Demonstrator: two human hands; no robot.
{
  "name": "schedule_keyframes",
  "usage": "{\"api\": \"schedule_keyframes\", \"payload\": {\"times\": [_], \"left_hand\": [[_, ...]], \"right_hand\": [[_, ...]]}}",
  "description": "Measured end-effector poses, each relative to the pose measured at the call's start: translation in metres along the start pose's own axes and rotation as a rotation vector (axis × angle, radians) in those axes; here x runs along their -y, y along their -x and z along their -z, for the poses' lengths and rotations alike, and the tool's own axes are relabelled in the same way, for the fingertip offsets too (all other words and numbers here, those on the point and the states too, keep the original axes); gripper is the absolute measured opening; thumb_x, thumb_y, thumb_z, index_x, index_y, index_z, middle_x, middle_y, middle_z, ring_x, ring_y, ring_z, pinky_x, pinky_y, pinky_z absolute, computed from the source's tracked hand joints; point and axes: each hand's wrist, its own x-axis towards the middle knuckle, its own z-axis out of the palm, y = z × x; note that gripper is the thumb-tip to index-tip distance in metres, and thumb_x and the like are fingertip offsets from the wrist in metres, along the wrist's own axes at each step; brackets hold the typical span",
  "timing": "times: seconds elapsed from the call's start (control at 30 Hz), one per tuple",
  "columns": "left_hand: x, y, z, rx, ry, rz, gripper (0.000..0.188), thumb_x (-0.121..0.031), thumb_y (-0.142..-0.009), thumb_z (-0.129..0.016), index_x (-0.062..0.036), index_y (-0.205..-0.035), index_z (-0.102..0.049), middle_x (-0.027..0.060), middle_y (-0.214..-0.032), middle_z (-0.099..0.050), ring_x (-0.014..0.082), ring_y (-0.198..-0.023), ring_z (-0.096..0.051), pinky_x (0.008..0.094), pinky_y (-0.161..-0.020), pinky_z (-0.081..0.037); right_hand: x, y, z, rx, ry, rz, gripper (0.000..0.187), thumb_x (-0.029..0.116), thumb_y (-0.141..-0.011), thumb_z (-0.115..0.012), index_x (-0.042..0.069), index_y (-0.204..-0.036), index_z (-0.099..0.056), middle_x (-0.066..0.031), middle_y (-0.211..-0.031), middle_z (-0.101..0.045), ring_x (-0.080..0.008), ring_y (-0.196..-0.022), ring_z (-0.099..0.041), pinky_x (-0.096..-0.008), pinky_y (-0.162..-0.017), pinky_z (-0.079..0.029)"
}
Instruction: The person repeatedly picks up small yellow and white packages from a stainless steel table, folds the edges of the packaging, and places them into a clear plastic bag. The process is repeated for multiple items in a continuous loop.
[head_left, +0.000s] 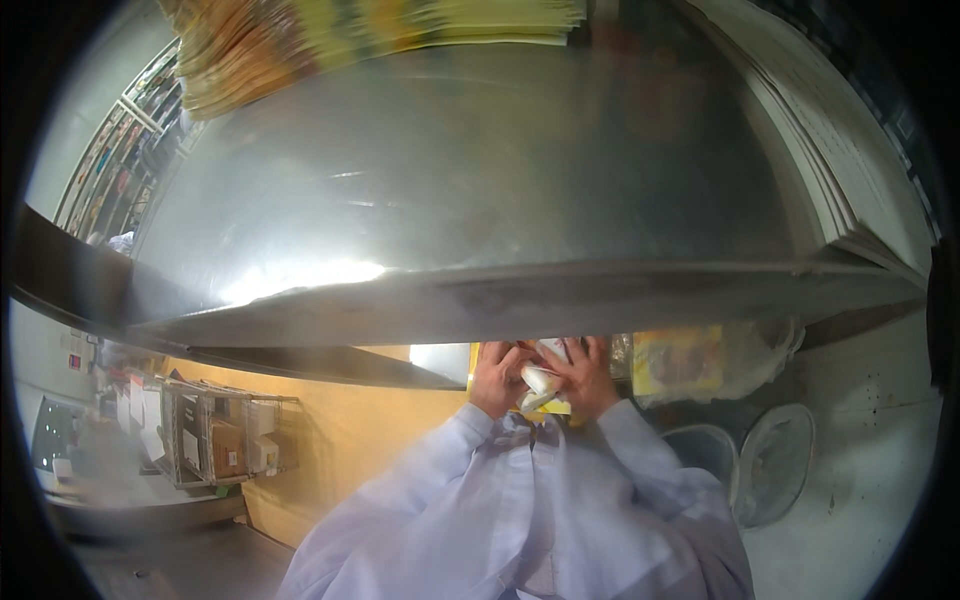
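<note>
Both my hands meet just below the front edge of a shiny steel table (480,200). My left hand (497,375) and my right hand (585,375) together grip a small white and yellow packet (538,385), held close to my chest. A yellow flat item (473,368) shows behind my left hand, partly hidden. My forearms wear pale blue sleeves (520,500).
A stack of yellow and orange printed sheets (360,40) lies at the table's far edge, a pile of white sheets (850,170) on its right. A clear bag with yellow packets (700,360) sits below right, beside two round mesh lids (770,465). A wire rack (215,435) stands left.
</note>
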Motion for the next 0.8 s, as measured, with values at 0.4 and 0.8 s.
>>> {"api": "schedule_keyframes", "payload": {"times": [0.4,0.8], "left_hand": [[0.008,0.005,-0.006,-0.013,-0.042,0.011,0.045,-0.013,-0.06,-0.081,-0.0089,-0.098,-0.058,0.0071,-0.116,-0.058,0.0313,-0.12,-0.048,0.0554,-0.109,-0.026],[0.001,0.0,-0.001,-0.036,0.012,0.006,0.048,-0.009,-0.056,-0.08,-0.0098,-0.099,-0.062,0.0067,-0.108,-0.06,0.0296,-0.11,-0.053,0.049,-0.1,-0.035]], "right_hand": [[-0.005,0.005,-0.002,-0.04,0.009,0.05,0.058,0.059,-0.091,-0.037,0.021,-0.129,-0.058,-0.0174,-0.141,-0.04,-0.0435,-0.127,-0.03,-0.0623,-0.11,-0.009],[0.001,-0.002,0.008,-0.061,0.026,0.042,0.051,0.051,-0.091,-0.043,0.018,-0.126,-0.06,-0.0186,-0.14,-0.041,-0.0425,-0.13,-0.028,-0.0619,-0.108,-0.014]]}}
